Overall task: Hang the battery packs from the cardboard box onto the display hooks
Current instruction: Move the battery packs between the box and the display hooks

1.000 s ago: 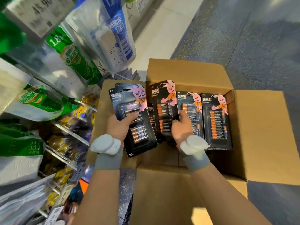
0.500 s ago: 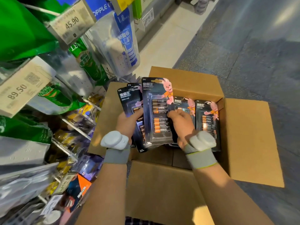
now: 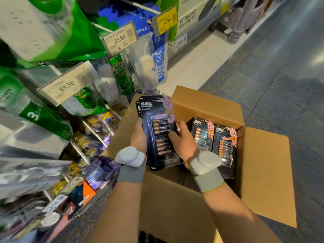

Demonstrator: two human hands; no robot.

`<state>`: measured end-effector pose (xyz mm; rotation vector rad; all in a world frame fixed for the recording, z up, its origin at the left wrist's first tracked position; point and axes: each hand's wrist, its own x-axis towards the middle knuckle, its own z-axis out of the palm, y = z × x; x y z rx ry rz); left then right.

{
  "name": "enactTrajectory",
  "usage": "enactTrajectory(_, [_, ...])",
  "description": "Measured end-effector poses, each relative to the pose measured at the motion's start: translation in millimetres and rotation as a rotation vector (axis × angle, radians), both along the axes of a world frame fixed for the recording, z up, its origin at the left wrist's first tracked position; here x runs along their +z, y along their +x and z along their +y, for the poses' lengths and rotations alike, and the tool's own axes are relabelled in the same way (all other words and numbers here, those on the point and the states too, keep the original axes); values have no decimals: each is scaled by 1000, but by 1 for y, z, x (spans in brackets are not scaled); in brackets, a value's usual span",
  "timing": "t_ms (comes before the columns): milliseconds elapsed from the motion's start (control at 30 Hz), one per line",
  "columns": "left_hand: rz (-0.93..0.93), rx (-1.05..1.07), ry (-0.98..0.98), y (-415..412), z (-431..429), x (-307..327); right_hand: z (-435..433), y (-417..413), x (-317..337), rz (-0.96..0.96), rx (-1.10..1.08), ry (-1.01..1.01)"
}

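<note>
Shop aisle, goods (image 3: 78, 32) hanging on the left. My left hand (image 3: 139, 137) and right hand (image 3: 184, 142) grip an upright stack (image 3: 160, 135) over the box (image 3: 206, 106). The hooks (image 3: 95, 135) lie left, nearer my left hand. More packs (image 3: 222, 146) stand in the box.

Left hand (image 3: 139, 137) and right hand (image 3: 184, 142) bare; forearms bare down to the lower frame edge. Each wrist carries a grey knitted band: left wristband (image 3: 130, 173) and right wristband (image 3: 208, 179), the right one edged with thin yellow-green trim. Each band is topped by a smooth, rounded white pod: left pod (image 3: 130, 156), right pod (image 3: 205, 162). Dark checked cloth (image 3: 149, 238) shows at the bottom edge between the forearms.
</note>
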<state>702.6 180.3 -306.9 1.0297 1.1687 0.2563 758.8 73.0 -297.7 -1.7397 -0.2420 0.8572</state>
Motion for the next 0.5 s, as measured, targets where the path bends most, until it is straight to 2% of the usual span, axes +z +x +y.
enactTrajectory(167, [24, -30, 234, -28, 11, 18, 21, -20, 14, -2, 207, -69])
enactTrajectory(267, [114, -45, 338, -48, 18, 20, 33, -34, 18, 102, 214, -75])
enactTrajectory(400, [129, 45, 286, -78, 25, 20, 46, -45, 24, 233, 213, -52])
enactTrajectory(500, [109, 37, 265, -94, 25, 27, 58, -58, 25, 112, 230, -124])
